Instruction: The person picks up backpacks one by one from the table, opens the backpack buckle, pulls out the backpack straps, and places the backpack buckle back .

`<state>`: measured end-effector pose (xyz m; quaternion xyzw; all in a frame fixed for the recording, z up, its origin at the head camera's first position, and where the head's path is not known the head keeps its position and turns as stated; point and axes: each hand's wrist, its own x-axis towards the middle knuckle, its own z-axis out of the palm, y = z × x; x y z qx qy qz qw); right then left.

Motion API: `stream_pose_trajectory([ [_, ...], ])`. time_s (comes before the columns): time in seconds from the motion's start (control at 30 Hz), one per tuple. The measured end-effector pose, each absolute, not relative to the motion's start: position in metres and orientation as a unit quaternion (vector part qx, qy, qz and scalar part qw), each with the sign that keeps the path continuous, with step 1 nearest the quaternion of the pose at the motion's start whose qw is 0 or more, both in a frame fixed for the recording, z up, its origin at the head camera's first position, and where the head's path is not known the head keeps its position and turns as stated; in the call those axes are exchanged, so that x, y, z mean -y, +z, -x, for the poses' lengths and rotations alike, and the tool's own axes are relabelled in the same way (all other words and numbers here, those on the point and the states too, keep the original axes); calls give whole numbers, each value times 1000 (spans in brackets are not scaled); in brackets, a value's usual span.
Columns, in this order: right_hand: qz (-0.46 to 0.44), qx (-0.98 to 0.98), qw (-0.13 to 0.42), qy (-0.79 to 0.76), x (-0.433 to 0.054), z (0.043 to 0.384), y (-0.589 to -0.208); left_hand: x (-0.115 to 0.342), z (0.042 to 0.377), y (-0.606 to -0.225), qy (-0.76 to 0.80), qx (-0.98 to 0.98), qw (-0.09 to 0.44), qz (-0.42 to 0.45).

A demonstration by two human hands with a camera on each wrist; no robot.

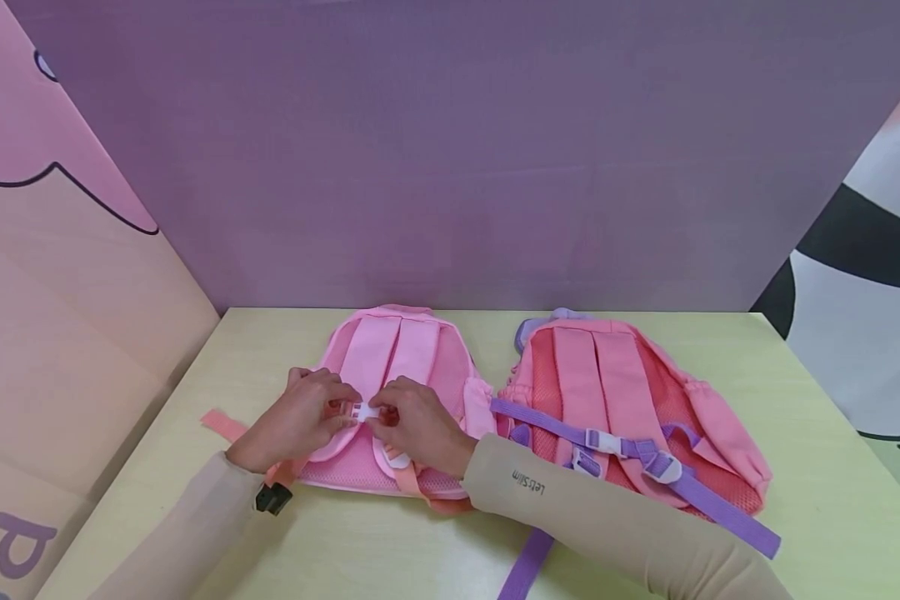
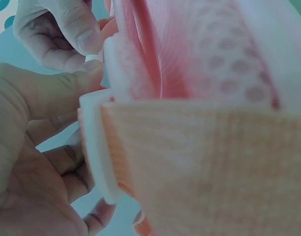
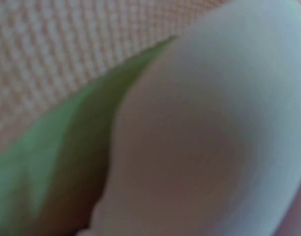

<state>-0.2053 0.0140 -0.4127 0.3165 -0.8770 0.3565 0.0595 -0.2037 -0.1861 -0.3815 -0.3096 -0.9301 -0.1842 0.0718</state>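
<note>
A light pink backpack [image 1: 450, 375] lies on the table with its shoulder straps facing up. Over those straps is a small white side-release buckle [image 1: 364, 412]. My left hand [image 1: 300, 417] pinches the buckle's left end between thumb and fingers, while my right hand [image 1: 418, 423] pinches its right end. Whether the two halves are fully joined I cannot tell. In the left wrist view, both hands meet at a white piece, and an orange webbing strap [image 2: 214, 167] runs through a white slider [image 2: 96, 147] close by. Only blurred pale material and a woven surface fill the right wrist view.
A coral backpack [image 1: 618, 358] with purple straps [image 1: 727, 504] and white buckles lies to the right, partly under my right sleeve [image 1: 570, 508]. An orange strap end [image 1: 223, 425] sticks out at left. A purple panel [image 1: 480, 150] stands behind the table [image 1: 810, 467].
</note>
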Motion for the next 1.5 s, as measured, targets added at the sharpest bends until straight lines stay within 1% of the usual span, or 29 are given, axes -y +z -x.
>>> stream_pose_trajectory([
  [0.47, -329, 870, 56, 364, -18, 206, -411, 186, 204, -382, -188, 929, 70, 312],
  [0.93, -334, 863, 80, 369, -17, 205, -413, 186, 204, -380, -188, 928, 67, 315],
  [1.13, -331, 865, 76, 370, -18, 205, -413, 187, 204, -381, -188, 925, 72, 322],
  [1.5, -329, 866, 74, 369, -20, 206, -414, 189, 205, -380, -184, 926, 66, 322],
])
